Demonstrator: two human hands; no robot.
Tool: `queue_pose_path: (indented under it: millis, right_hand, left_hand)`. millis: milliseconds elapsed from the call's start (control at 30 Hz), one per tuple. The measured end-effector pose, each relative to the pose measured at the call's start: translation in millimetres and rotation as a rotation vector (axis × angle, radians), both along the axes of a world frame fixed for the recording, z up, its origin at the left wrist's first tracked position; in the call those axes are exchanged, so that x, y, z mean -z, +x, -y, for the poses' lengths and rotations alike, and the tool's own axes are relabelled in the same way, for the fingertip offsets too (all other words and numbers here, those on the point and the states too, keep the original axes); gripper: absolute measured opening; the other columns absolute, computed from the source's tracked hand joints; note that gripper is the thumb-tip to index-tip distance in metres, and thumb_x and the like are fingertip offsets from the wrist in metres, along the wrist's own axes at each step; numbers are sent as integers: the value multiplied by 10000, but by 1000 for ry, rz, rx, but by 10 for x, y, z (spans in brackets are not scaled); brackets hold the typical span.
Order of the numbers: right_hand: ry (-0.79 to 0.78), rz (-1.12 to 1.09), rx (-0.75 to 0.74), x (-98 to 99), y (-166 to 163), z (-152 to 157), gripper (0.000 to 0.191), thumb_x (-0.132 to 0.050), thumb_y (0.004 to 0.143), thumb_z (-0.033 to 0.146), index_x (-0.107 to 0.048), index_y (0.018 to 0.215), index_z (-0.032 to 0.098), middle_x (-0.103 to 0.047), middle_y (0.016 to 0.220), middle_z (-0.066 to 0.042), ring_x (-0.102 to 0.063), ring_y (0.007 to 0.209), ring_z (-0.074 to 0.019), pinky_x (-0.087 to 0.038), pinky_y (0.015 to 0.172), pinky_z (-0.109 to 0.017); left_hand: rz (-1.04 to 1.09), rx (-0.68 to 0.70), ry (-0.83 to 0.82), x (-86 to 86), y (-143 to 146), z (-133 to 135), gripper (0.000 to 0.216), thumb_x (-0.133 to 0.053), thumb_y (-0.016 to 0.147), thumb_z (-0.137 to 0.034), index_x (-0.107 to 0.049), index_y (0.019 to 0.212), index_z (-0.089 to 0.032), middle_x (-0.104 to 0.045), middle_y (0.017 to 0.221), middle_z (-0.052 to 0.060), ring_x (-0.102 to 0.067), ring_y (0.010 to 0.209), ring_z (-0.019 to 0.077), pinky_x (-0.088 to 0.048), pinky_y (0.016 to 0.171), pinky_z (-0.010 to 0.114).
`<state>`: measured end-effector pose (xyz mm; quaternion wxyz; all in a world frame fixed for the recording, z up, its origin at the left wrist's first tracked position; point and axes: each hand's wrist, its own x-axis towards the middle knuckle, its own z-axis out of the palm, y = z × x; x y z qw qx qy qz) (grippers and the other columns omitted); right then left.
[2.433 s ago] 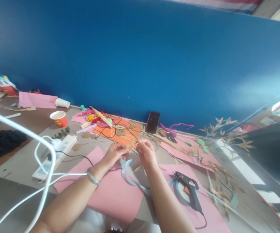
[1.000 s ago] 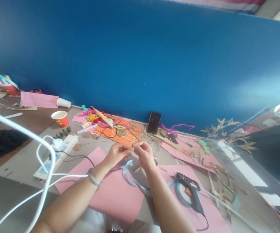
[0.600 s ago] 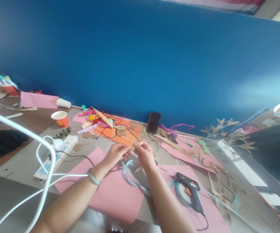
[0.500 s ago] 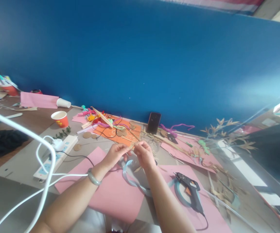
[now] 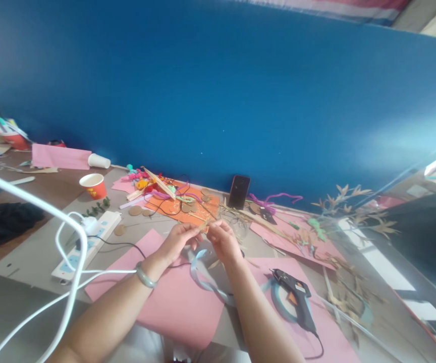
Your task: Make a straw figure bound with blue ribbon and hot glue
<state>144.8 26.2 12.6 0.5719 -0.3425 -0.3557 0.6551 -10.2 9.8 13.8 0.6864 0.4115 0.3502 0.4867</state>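
My left hand (image 5: 180, 240), with a pale bangle on its wrist, and my right hand (image 5: 222, 242) meet above the table's middle. Both pinch a thin straw-coloured dried stem (image 5: 204, 225) between fingertips, the fingers curled closed. Under the hands a light blue ribbon (image 5: 200, 275) loops across a pink paper sheet (image 5: 172, 295). A black hot glue gun (image 5: 295, 297) lies just right of my right forearm on another pink sheet.
A blue wall backs the table. A dark phone (image 5: 239, 191) leans on it. An orange sheet (image 5: 182, 204) holds pipe cleaners and cardboard discs. A red paper cup (image 5: 93, 185), a white power strip (image 5: 85, 243) and white cable (image 5: 32, 212) sit left. Dried leafy stems (image 5: 339, 237) lie right.
The hands have drawn closer together and shifted slightly left around the stem; the rest of the table is unchanged.
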Motion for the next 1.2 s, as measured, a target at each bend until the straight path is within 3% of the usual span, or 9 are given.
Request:
queue_pose_path:
  millis: [167, 400, 567, 700, 1033, 1200]
  right_hand:
    - [73, 84, -80, -17, -28, 34, 240, -784, 647, 259, -562, 592, 183, -668, 755, 5, -389, 458, -50, -293, 476, -228]
    - [133, 179, -55, 8, -53, 55, 264, -779, 672, 251, -531, 605, 194, -576, 527, 47, -410, 462, -76, -292, 483, -225]
    - [118, 210, 33, 47, -49, 32, 274, -783, 660, 280, -530, 605, 189, -564, 545, 47, -432, 473, -78, -324, 499, -228]
    - [77, 225, 101, 40, -51, 16, 307, -799, 623, 298, -514, 594, 188, -482, 504, 71, -355, 438, -61, -266, 456, -219]
    - [104, 278, 98, 24, -48, 28, 313, -786, 653, 303, -499, 595, 194, -477, 489, 72, -369, 445, -66, -269, 470, -223]
    - [0, 166, 54, 45, -20, 5, 342, -786, 649, 314, -474, 574, 196, -401, 444, 88, -316, 422, -59, -247, 446, -216]
  left_hand:
    - [250, 190, -202, 61, -8, -10, 178, -644, 764, -283, -609, 711, -117, -617, 602, 23, -498, 417, 88, -460, 541, 279]
    - [261, 290, -298, 56, -6, -2, 139, -631, 740, -248, -606, 715, -113, -610, 558, 23, -498, 389, 92, -475, 539, 283]
    - [62, 132, -134, 79, 30, -11, 353, -585, 803, -448, -644, 812, -99, -651, 651, 56, -531, 412, 93, -417, 468, 235]
    - [-103, 6, 55, 94, 33, -13, 312, -727, 695, -399, -632, 789, -118, -674, 704, 41, -530, 455, 79, -412, 486, 213]
    - [-296, -56, 230, 173, 16, -41, 274, -681, 743, -386, -642, 674, -124, -638, 598, 19, -492, 453, 75, -396, 488, 205]
    - [-315, -41, 293, 195, 25, -26, 222, -669, 758, -354, -667, 738, -133, -619, 578, 4, -501, 472, 83, -411, 496, 203]
